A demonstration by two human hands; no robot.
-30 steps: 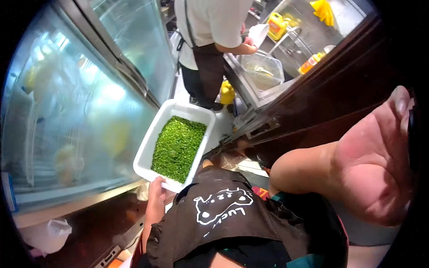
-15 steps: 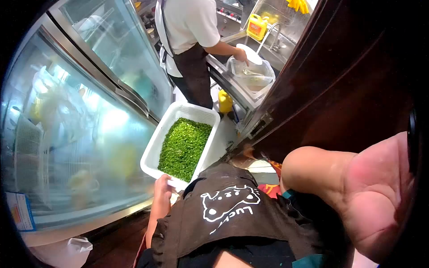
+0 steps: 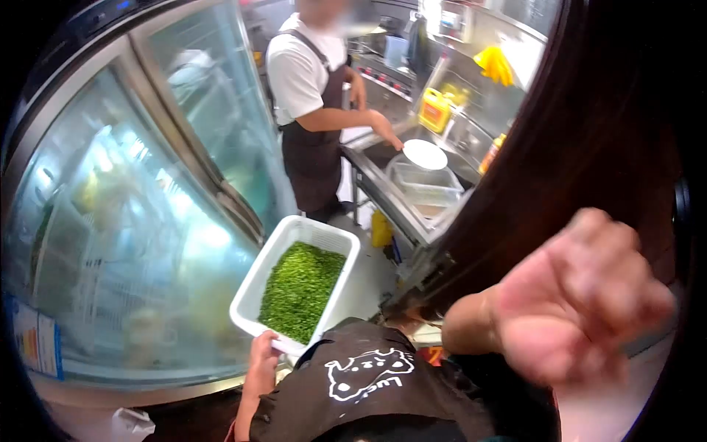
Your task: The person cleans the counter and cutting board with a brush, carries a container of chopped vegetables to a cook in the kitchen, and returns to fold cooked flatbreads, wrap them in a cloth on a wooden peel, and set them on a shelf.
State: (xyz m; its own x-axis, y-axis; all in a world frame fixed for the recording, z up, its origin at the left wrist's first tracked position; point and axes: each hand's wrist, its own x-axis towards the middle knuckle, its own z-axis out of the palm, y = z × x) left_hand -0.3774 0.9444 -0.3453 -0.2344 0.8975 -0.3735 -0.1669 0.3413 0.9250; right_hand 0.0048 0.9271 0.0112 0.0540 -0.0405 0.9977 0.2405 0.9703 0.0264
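Note:
My left hand (image 3: 264, 361) grips the near rim of a white plastic basket (image 3: 247, 298), with its thumb over the edge. Finely chopped greens (image 3: 303, 291) fill much of the basket, which sits tilted in view against my apron front (image 3: 368, 368). On the right, my right hand (image 3: 582, 302) is raised close to the camera, palm partly toward me. Its fingers are loosely bent and blurred, and I see nothing in them. The dark brown door panel (image 3: 589, 132) stands behind that hand.
A glass-door fridge (image 3: 140, 258) lines the left side. Ahead, a co-worker in a dark apron (image 3: 317, 162) holds a white plate (image 3: 426, 154) above a clear tub (image 3: 423, 184) at the sink. A yellow jug (image 3: 434, 110) stands behind the sink.
The view has tilted up, so the basket sits lower in it. My right hand has turned, bringing its bent fingers into view. The co-worker's plate has come away from the tub's back edge.

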